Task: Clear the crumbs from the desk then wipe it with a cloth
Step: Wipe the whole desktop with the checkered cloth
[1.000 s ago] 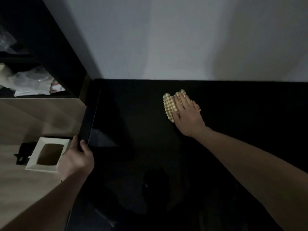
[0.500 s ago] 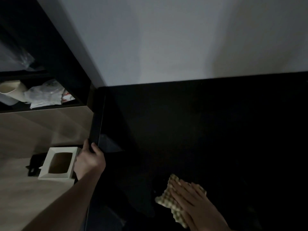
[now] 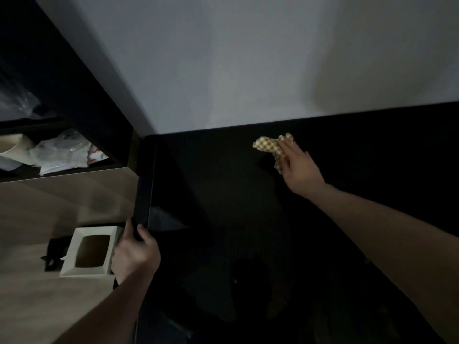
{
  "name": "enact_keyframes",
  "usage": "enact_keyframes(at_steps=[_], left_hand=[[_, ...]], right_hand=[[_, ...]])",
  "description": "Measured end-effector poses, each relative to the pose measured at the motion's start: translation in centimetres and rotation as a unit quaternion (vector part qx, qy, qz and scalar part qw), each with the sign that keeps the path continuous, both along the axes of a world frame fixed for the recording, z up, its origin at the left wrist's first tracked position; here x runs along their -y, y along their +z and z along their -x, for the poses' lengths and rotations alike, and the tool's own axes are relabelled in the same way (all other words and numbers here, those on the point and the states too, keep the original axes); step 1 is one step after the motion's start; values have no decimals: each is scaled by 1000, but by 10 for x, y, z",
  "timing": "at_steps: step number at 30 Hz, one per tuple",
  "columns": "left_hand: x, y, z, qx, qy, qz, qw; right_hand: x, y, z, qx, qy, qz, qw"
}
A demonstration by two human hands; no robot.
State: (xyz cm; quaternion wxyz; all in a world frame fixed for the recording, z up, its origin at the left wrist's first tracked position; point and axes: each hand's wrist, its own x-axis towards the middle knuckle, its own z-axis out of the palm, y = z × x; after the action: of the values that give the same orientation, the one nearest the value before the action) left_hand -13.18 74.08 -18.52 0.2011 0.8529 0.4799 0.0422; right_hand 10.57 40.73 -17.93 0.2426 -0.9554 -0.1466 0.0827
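The checked cloth [image 3: 269, 147] lies bunched near the back edge of the dark desk [image 3: 223, 194], pressed flat under the right hand [image 3: 299, 167]. The left hand [image 3: 135, 254] grips the desk's side edge. Bunched so, the cloth could slip free and miss patches in this dim light.

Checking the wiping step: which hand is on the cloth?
The right hand, pressing the checked cloth near the wall; the left hand grips the desk edge.

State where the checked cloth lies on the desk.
The checked cloth lies under the right hand, far on the black desk, near the wall.
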Motion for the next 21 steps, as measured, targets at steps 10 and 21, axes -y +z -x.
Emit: enact_keyframes(at_steps=[10, 21], left_hand=[[2, 8, 0, -11, -4, 12, 1000], [6, 18, 4, -9, -14, 14, 1000]], right_hand=[[33, -14, 126, -10, 88, 136, 987], [101, -3, 301, -2, 197, 28, 980]])
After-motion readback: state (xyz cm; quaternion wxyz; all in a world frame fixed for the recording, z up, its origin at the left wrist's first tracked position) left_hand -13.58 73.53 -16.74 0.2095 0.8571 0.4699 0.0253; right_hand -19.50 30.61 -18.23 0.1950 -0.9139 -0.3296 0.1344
